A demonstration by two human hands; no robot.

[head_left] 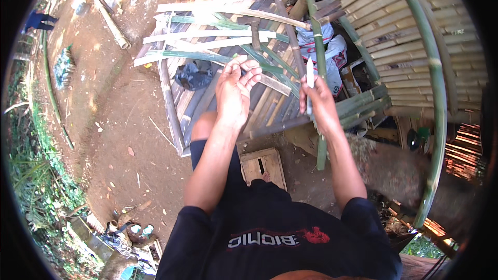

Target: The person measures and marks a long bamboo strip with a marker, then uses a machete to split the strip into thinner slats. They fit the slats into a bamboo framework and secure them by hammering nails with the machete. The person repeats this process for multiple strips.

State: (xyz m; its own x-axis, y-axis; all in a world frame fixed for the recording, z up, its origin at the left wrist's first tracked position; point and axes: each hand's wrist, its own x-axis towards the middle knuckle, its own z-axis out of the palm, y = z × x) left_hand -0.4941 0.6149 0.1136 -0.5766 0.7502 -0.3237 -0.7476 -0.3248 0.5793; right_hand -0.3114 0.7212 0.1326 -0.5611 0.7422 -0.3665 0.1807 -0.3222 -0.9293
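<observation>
My left hand (236,93) is raised over the near part of a bamboo-slat platform, palm up, with its fingers loosely curled and apart. I make out nothing in it. To its right, my right hand (320,101) is closed around a narrow knife (310,72), whose pale, pointed blade stands up toward the far side. Behind my left hand, split bamboo strips lie crosswise on the platform (174,109), some green (192,56) and some whitish (181,36). A short brown wooden piece (255,33) rests across them. A black plastic bag (194,75) lies left of my left hand.
An upright green bamboo pole (320,46) stands just beyond my right hand. White sacks (332,54) lie behind it. A bamboo-slat wall (404,46) rises at the right. A wooden box (263,166) with a slot sits by my legs. Far left, a person (39,21) shows partly.
</observation>
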